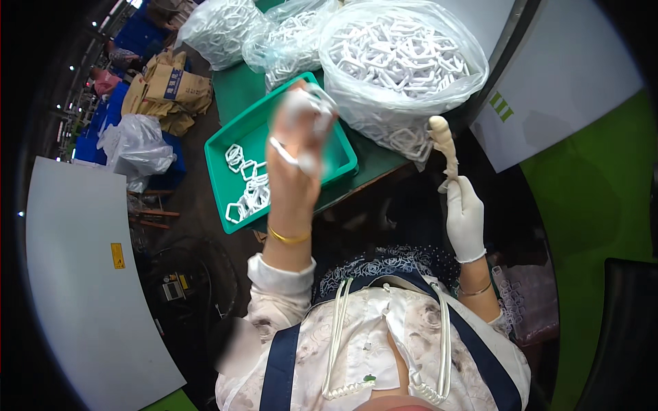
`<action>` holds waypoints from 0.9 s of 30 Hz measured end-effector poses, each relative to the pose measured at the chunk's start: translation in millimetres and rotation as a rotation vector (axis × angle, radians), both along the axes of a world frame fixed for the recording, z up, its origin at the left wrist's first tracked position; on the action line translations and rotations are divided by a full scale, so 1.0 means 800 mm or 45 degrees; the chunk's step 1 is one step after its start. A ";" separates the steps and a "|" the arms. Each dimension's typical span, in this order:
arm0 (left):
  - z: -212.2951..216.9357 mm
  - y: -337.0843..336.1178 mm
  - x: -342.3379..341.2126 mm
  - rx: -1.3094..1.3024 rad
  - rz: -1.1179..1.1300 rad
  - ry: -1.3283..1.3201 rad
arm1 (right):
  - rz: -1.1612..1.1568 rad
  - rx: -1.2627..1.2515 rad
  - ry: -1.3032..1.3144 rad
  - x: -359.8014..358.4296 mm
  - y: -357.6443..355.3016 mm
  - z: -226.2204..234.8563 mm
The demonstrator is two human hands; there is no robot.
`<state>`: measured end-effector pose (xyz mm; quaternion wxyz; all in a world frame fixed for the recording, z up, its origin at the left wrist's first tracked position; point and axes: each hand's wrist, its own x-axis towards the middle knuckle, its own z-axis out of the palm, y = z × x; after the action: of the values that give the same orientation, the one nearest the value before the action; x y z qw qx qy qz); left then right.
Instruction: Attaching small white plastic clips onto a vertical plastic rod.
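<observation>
My left hand (296, 147) is over the green tray (214, 161), smeared by motion. White patches and a white band show at its fingers and palm; I cannot make out whether they are plastic links or a covering. Below and beside it in the tray lie several white plastic links (255, 194), some joined together. My right hand (466, 219), in a white glove, is closed on the lower end of a cream-coloured knobbly stick (444, 145). The stick points up, its rounded tip in front of a large bag's lower right side.
A big clear bag of white links (404, 58) stands open on the green table (373, 161), with smaller filled bags (226, 31) at the back. Pale panels (96, 274) flank me. Brown sacks (171, 85) and a plastic-covered pile (140, 147) are at far left.
</observation>
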<state>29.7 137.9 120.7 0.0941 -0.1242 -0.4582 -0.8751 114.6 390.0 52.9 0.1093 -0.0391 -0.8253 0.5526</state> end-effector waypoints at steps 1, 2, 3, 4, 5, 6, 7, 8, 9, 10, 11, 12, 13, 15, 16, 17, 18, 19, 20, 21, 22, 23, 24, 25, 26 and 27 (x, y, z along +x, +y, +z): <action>0.017 -0.002 -0.019 -0.062 0.117 0.121 | -0.005 -0.004 0.015 0.000 0.001 -0.004; 0.043 -0.004 -0.036 -0.127 0.164 0.255 | -0.043 -0.034 0.065 -0.002 -0.001 -0.007; 0.060 -0.003 -0.062 -0.176 0.191 0.349 | -0.082 -0.057 0.108 -0.001 0.002 -0.007; 0.073 0.003 -0.088 -0.267 0.221 0.449 | -0.089 -0.087 0.067 -0.002 0.002 -0.008; 0.083 0.011 -0.115 -0.403 0.296 0.528 | -0.090 -0.091 0.076 -0.001 0.002 -0.012; 0.076 0.015 -0.152 -0.348 0.234 0.593 | -0.075 -0.094 0.090 -0.001 0.002 -0.015; 0.076 0.030 -0.175 -0.670 0.366 0.380 | -0.070 -0.092 0.098 -0.003 0.005 -0.018; 0.063 0.012 -0.208 -1.046 0.350 0.370 | -0.019 -0.100 0.046 -0.001 -0.001 -0.012; 0.034 -0.003 -0.248 -1.505 0.512 0.342 | 0.002 -0.111 0.066 0.001 -0.007 -0.011; 0.013 0.008 -0.254 -1.879 0.675 0.364 | -0.012 -0.103 0.090 0.000 -0.003 -0.016; 0.000 0.024 -0.249 -1.947 0.611 0.293 | -0.042 -0.086 0.114 -0.003 0.006 -0.021; 0.000 0.018 -0.244 -2.018 0.620 0.363 | -0.040 -0.094 0.070 -0.002 0.008 -0.020; 0.003 0.009 -0.242 -2.090 0.629 0.429 | -0.036 -0.102 0.080 -0.008 0.008 -0.022; 0.010 0.014 -0.239 -2.095 0.637 0.393 | -0.138 -0.152 0.208 -0.021 0.012 -0.025; 0.013 0.016 -0.240 -2.098 0.646 0.350 | -0.143 -0.150 0.208 -0.028 0.017 -0.022; 0.014 0.008 -0.245 -2.097 0.643 0.358 | -0.137 -0.154 0.124 -0.036 0.018 -0.012; 0.016 -0.002 -0.252 -2.102 0.658 0.341 | -0.131 -0.155 0.039 -0.046 0.019 -0.005; 0.017 -0.010 -0.261 -2.104 0.674 0.324 | -0.140 -0.151 0.044 -0.059 0.018 -0.001; 0.013 -0.018 -0.266 -2.072 0.652 0.359 | -0.150 -0.125 0.119 -0.071 0.017 0.000; 0.009 -0.024 -0.274 -2.063 0.651 0.358 | -0.158 -0.095 0.196 -0.086 0.014 0.004; 0.005 -0.031 -0.283 -2.015 0.594 0.366 | -0.164 -0.112 0.177 -0.101 0.010 0.013; 0.002 -0.036 -0.289 -1.963 0.537 0.373 | -0.164 -0.097 0.179 -0.112 0.008 0.016; 0.004 -0.040 -0.291 -1.908 0.473 0.373 | -0.187 -0.073 0.169 -0.127 0.008 0.017; 0.001 -0.037 -0.296 -1.837 0.409 0.339 | -0.208 -0.050 0.162 -0.142 0.009 0.019; -0.001 -0.036 -0.301 -1.770 0.367 0.301 | -0.232 0.039 0.137 -0.151 0.013 0.022; -0.005 -0.029 -0.301 -1.852 0.422 0.235 | -0.267 0.043 0.086 -0.160 0.014 0.030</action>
<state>-211.3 114.6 116.8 0.1569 -0.1571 -0.9237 -0.3121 -13.3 400.8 76.7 0.1947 -0.1048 -0.8217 0.5253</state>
